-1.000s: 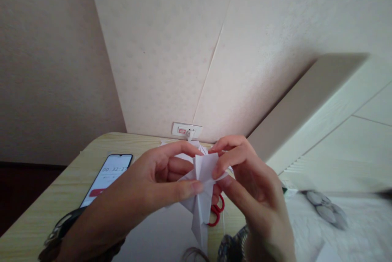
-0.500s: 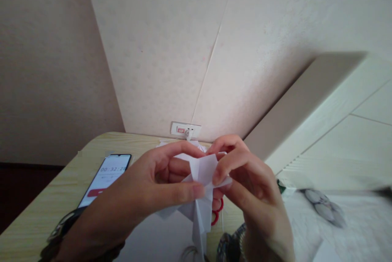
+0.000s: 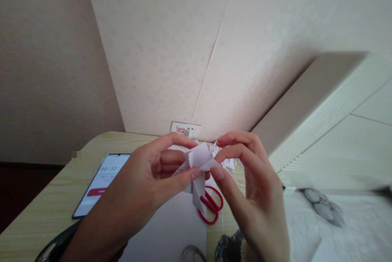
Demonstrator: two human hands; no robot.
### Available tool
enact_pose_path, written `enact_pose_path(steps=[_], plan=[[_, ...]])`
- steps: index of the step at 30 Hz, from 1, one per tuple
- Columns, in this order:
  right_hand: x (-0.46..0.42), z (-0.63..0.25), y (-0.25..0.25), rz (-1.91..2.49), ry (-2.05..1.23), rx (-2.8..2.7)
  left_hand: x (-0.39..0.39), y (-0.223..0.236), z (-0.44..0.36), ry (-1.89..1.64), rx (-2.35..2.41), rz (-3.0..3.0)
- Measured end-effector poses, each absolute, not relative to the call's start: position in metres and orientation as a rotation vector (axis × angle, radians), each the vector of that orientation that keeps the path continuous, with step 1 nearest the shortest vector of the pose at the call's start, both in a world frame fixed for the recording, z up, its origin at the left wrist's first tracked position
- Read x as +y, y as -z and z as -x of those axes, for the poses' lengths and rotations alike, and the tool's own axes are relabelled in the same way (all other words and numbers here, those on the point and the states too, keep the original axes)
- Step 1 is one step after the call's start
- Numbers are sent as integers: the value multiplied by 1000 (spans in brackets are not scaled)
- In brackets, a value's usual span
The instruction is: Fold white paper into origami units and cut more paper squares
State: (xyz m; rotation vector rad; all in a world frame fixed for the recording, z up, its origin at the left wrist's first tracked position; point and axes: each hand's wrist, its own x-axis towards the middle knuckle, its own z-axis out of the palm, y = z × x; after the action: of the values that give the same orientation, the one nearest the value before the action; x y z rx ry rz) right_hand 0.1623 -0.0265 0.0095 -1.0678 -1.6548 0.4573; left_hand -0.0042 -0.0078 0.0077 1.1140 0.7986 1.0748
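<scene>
A folded piece of white paper [image 3: 199, 158], with several creased flaps and points, is held up above the table between both hands. My left hand [image 3: 153, 176] is closed on its left side, thumb in front and fingers behind. My right hand [image 3: 260, 184] pinches the flap at the right, between thumb and forefinger, its other fingers curved above. Below the folded paper lie scissors with red handles [image 3: 216, 209], their blades hidden. A flat white sheet [image 3: 168, 229] lies under my left wrist. Behind the hands, white folded paper pieces [image 3: 228, 163] are heaped, partly covered by my right hand.
A phone [image 3: 102, 178] showing a timer lies on the wooden table [image 3: 43, 196] at the left, partly behind my left forearm. A wall socket [image 3: 185, 129] is above the table's back edge. A thin dark loop [image 3: 193, 249] rests on the sheet. White furniture [image 3: 330, 131] stands at the right.
The folded paper has turned and risen slightly in my hands. My right fingers have spread and shifted right, gripping the flap's tip. More of the scissors and the heap of paper pieces shows.
</scene>
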Motion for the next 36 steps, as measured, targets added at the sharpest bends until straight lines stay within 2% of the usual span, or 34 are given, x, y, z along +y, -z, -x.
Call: enact_pose_path(steps=[36], plan=[[-19,-167,-5,1070,-456,-1595,-3,1,8,-1107,823,-1184]])
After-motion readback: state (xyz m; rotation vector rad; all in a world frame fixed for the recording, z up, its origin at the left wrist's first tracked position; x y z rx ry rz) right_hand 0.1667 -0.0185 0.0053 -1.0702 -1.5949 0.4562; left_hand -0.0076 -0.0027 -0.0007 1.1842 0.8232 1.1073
